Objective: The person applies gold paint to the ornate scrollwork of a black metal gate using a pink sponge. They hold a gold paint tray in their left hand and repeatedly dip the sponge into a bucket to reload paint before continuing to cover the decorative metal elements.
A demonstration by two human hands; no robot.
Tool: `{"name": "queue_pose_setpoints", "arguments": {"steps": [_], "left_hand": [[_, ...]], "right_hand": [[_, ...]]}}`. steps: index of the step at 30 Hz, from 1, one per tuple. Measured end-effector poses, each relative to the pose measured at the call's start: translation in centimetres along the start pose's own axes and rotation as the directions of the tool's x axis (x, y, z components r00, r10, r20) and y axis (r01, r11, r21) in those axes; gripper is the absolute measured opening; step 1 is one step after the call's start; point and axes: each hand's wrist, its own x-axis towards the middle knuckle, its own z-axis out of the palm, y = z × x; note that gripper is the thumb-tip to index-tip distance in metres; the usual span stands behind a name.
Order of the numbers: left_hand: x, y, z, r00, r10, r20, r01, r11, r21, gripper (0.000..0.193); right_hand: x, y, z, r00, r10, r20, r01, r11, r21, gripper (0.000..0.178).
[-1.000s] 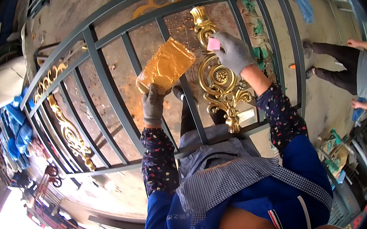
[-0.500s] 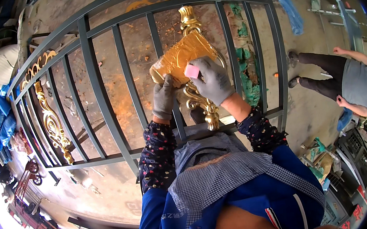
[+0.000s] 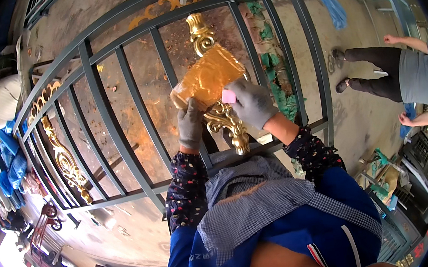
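My left hand point(image 3: 190, 125), in a grey glove, is closed on the near left corner of a flat piece smeared with gold paint point(image 3: 210, 76). My right hand point(image 3: 252, 103), gloved too, pinches a small pink sponge point(image 3: 228, 96) by the piece's lower right edge; whether they touch I cannot tell. Beneath both hands lies a dark grey metal railing panel point(image 3: 103, 98). A shiny gold scroll ornament point(image 3: 235, 136) on it is partly hidden by the painted piece, with its far end showing beyond.
A second gold ornament point(image 3: 62, 154) sits on the panel's left part. Torn green material point(image 3: 273, 72) lies under the bars at right. Another person point(image 3: 411, 71) stands off to the right. A hand trolley point(image 3: 45, 219) is at lower left, near blue bundles point(image 3: 11, 165).
The view has shifted slightly, so the panel appears farther left. The sponge has moved a little nearer me, toward the painted piece's edge. Both grips are unchanged.
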Motion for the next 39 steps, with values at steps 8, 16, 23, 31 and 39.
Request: {"name": "queue_pose_setpoints", "arguments": {"steps": [8, 16, 23, 31, 39], "left_hand": [[1.0, -1.3, -4.3, 0.995, 0.091, -0.038, -0.088, 0.994, 0.069, 0.045], [1.0, -0.9, -4.9, 0.991, -0.040, -0.126, 0.041, 0.999, 0.008, 0.052], [0.9, -1.0, -5.3, 0.988, -0.062, -0.141, 0.065, 0.998, 0.012, 0.054], [1.2, -1.3, -7.8, 0.985, -0.163, -0.054, 0.163, 0.986, -0.021, 0.052], [1.0, -1.0, -5.2, 0.988, -0.062, -0.143, 0.060, 0.998, -0.018, 0.050]], "right_hand": [[9.3, 10.7, 2.1, 0.897, 0.370, -0.241, -0.247, 0.874, 0.419, 0.031], [21.5, 17.8, 8.0, 0.787, 0.604, -0.126, -0.422, 0.677, 0.603, 0.025], [21.5, 18.1, 7.4, 0.858, 0.514, 0.018, -0.478, 0.785, 0.393, 0.025], [21.4, 15.3, 5.4, 0.877, 0.460, -0.138, -0.402, 0.861, 0.311, 0.034], [17.7, 12.6, 4.5, 0.978, 0.168, -0.121, -0.162, 0.985, 0.057, 0.028]]}}
